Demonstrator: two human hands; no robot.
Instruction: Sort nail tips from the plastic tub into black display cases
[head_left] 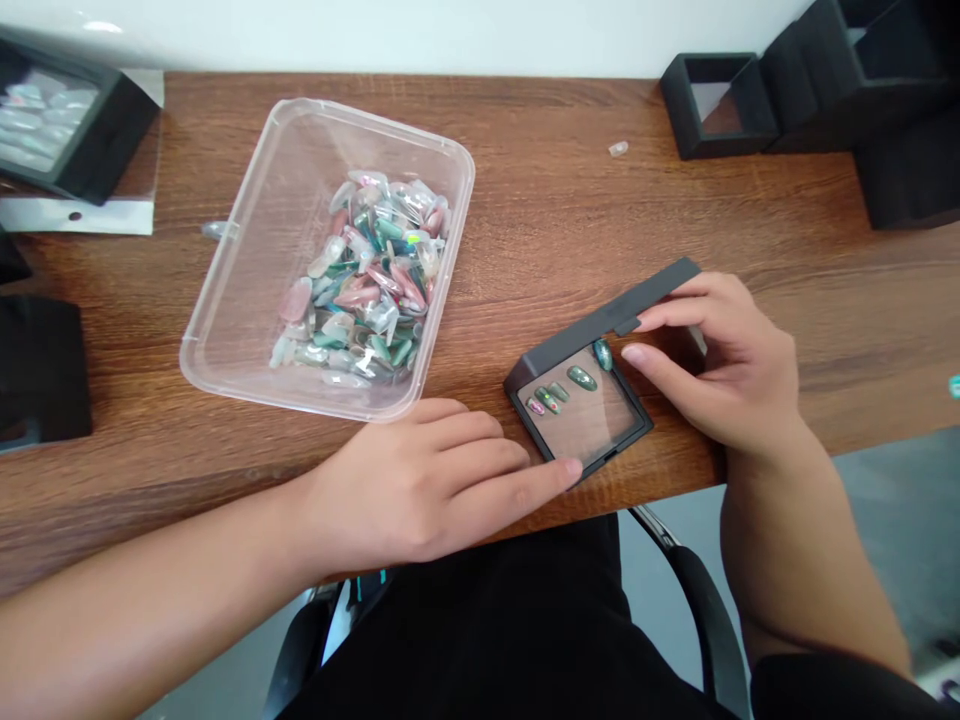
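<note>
A small black hinged display case point(646, 425) with a clear window sits near the table's front edge, its lid point(600, 320) tilted up. Several press-on nails point(581, 378), mostly dark green and glittery, lie in a row inside it. My right hand point(731, 370) grips the free end of the raised lid, its thumb just below the edge near the endmost nail. With fingers stretched out, my left hand point(442, 480) rests on the table, and its index fingertip touches the case's front rim. Beyond that hand, a clear plastic tub point(247, 290) holds many loose nails point(375, 290) in green, pink and clear.
Black boxes point(817, 90) stand at the back right, and another windowed case point(112, 140) with pale contents is at the back left. A dark box point(45, 370) sits at the left. One loose clear piece point(618, 149) lies on the wooden table point(540, 200).
</note>
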